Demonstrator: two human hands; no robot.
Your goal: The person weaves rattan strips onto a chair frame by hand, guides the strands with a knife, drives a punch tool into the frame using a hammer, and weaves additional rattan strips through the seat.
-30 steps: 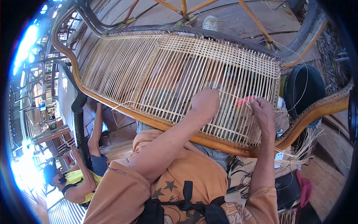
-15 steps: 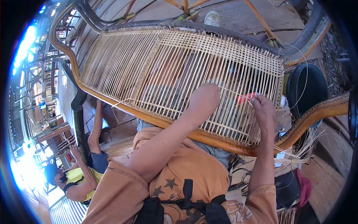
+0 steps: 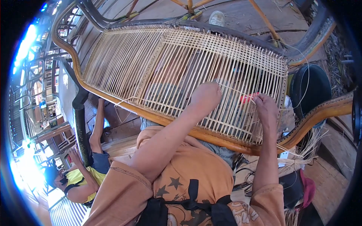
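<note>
A wooden chair or bench frame (image 3: 233, 144) lies across my lap, strung with pale cane strands (image 3: 124, 64) that are closely interlaced along its far right side. Above the middle of the right panel, my left hand (image 3: 206, 98) is curled into a fist on the strands; whatever its fingers grip is hidden. My right hand (image 3: 267, 108), near the right end of that panel, pinches a short red stick-like tool (image 3: 249, 98) at the strands. The tool's exact kind does not show.
A dark green bucket (image 3: 313, 90) stands beyond the frame's right end. Loose cane strands (image 3: 298, 160) lie beside my right forearm, near a dark bag (image 3: 290, 188). At lower left, another person in a yellow top (image 3: 88, 179) sits close to a dark post (image 3: 80, 124).
The view has shifted slightly. Both hands keep nearly the same places and grips over the strands, and the red tool is still in my right hand.
</note>
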